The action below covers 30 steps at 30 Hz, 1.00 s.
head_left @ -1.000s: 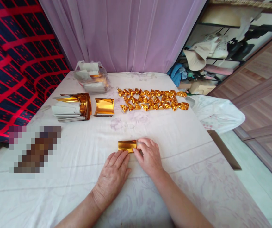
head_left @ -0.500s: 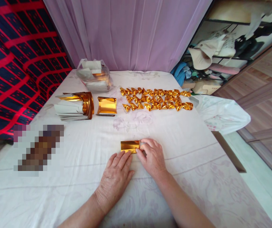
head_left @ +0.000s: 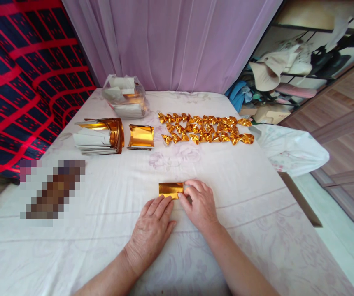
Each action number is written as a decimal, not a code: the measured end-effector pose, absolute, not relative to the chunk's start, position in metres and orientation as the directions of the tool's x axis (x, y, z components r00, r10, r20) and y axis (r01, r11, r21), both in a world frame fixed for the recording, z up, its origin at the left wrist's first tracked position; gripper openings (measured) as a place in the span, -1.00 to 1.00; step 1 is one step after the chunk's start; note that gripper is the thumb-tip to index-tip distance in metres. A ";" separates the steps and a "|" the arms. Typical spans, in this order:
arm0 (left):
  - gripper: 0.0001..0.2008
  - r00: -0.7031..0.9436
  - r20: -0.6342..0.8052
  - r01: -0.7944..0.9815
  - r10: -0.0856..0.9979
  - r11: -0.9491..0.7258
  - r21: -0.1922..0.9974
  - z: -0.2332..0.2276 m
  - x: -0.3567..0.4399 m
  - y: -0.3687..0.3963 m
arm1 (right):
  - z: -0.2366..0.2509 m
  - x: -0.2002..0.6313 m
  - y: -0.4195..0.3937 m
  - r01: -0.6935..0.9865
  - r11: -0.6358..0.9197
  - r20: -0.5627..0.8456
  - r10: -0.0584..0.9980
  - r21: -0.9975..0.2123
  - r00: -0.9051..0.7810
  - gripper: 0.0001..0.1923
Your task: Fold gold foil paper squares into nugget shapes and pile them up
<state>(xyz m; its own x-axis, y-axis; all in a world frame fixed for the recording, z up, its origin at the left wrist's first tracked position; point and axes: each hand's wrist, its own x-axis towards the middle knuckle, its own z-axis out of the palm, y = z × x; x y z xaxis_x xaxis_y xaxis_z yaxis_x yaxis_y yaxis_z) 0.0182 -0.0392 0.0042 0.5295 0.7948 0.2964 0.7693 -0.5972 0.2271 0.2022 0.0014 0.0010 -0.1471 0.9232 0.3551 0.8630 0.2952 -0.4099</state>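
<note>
One folded gold sheet (head_left: 170, 188) lies on the desk (head_left: 112, 185) in the head view. The left hand (head_left: 152, 224) rests flat, fingers nearly together, tips at the sheet's near edge; the right hand (head_left: 202, 204) curls its fingers at the right end, whether clamped on it I cannot tell. Beyond lie rows of folded gold pieces (head_left: 194, 139).

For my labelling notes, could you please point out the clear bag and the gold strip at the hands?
Clear bag (head_left: 126, 98), head view: front side.
Gold strip (head_left: 170, 189), head view: uncovered middle part.
</note>
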 end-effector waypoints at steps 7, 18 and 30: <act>-0.63 0.529 0.277 0.781 0.802 -0.588 0.210 0.006 0.018 -0.040 | 0.001 0.202 0.002 0.866 0.299 0.367 0.919 -0.402 -0.147 -0.83; -0.63 0.526 0.284 0.785 0.802 -0.586 0.202 0.005 0.019 -0.039 | 0.001 0.201 0.001 0.866 0.287 0.364 0.922 -0.410 -0.134 -0.83; -0.61 0.525 0.281 0.787 0.803 -0.584 0.200 0.005 0.019 -0.039 | 0.000 0.200 0.001 0.883 0.278 0.384 0.915 -0.379 -0.123 -0.84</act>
<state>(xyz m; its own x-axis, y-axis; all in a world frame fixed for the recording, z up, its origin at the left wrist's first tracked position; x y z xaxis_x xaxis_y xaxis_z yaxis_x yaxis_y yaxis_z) 0.0190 -0.0388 0.0053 0.5253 0.8032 0.2808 0.7866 -0.5842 0.1997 0.2002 0.0013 -0.0002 -0.1226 0.9150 0.3844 0.8828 0.2775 -0.3791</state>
